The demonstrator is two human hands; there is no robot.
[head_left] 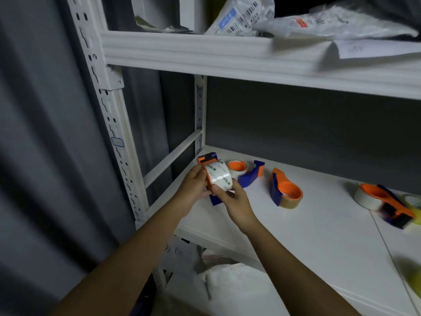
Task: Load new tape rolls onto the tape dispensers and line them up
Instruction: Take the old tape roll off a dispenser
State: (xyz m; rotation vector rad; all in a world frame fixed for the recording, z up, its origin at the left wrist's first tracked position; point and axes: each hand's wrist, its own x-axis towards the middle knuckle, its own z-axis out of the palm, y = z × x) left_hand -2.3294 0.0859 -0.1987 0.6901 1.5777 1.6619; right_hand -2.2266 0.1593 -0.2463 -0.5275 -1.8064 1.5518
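Over the left end of the white shelf (307,224) I hold an orange and blue tape dispenser (206,158) with a clear printed tape roll (219,176) on it. My left hand (193,185) grips the dispenser's side. My right hand (234,201) pinches the roll from below. Three more dispensers lie on the shelf: one (249,174) just behind my hands with a white roll, one (286,190) with brown tape in the middle, one (385,201) with a white roll at the right.
A white slotted rack post (118,124) stands left of my hands. The upper shelf (205,53) holds plastic bags and paper. White bags (232,281) lie below the shelf. A blurred yellow-green thing (412,279) sits at the right edge.
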